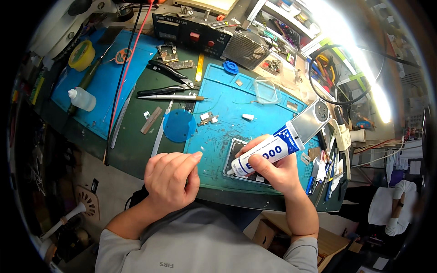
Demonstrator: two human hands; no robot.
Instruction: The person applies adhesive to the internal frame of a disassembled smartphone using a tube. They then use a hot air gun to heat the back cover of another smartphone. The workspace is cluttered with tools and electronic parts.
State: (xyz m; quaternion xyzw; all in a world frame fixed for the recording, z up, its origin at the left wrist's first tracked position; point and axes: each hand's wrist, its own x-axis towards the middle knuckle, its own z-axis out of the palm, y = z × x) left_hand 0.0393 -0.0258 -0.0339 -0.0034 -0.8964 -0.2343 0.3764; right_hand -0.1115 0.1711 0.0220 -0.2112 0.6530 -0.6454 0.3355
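The right hand [281, 175] grips a white-and-blue tube [278, 146] at about four o'clock from the view's centre, its nozzle aimed toward eight o'clock over an opened phone body [236, 146] on the desk [210, 185]. A grey panel [309, 119] with a round camera block sits at two o'clock from the tube. The left hand [170, 179], near seven-thirty, has its fingers curled inward; whether they hold anything is hidden. A blue disc [179, 126] lies at twelve o'clock from it.

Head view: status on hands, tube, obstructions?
Left hand curled, any grip unclear. Right hand gripping white-and-blue tube, nozzle end over phone-like device. Tube and right hand partly hide device.
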